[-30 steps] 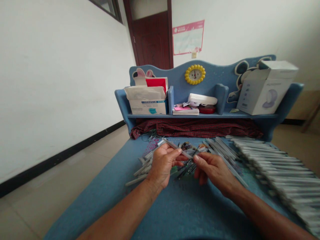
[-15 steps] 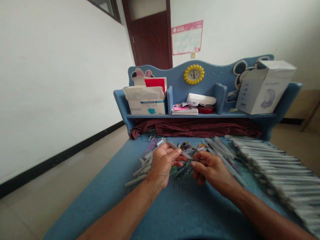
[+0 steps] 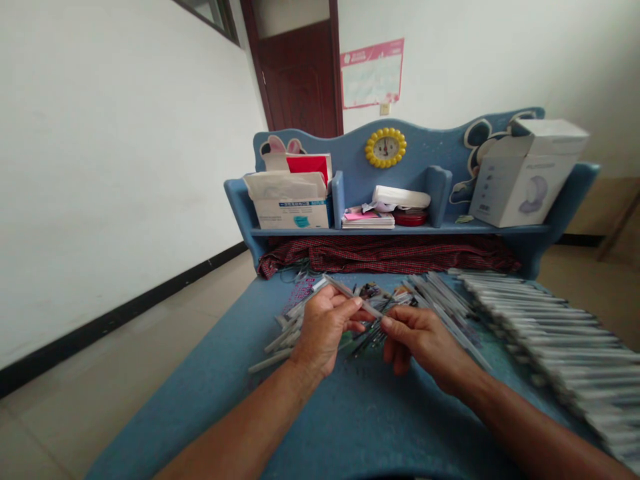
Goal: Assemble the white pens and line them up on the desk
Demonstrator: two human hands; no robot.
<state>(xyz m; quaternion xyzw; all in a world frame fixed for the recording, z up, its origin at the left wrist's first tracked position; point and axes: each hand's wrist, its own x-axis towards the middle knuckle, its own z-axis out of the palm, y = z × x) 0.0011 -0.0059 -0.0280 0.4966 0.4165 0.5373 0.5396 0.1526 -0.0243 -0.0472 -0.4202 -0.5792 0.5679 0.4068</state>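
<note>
My left hand (image 3: 325,327) is closed around a thin grey pen tube (image 3: 350,295) that slants up to the left above the blue desk (image 3: 210,380). My right hand (image 3: 417,337) is pinched at the tube's lower right end; whatever small part its fingertips hold is hidden. Just beyond both hands lies a heap of dark thin refills (image 3: 373,330) and small parts. Loose grey tubes (image 3: 283,330) lie to the left of my left hand.
Long rows of finished grey pens (image 3: 545,327) cover the desk's right side. A red checked cloth (image 3: 390,255) lies under the shelf, which bears a tissue box (image 3: 293,200), a notebook stack (image 3: 367,219), a yellow clock (image 3: 385,148) and a white carton (image 3: 523,175).
My right hand has moved a little left, closing in on the lower end of the tube. My left hand has kept its grip and place.
</note>
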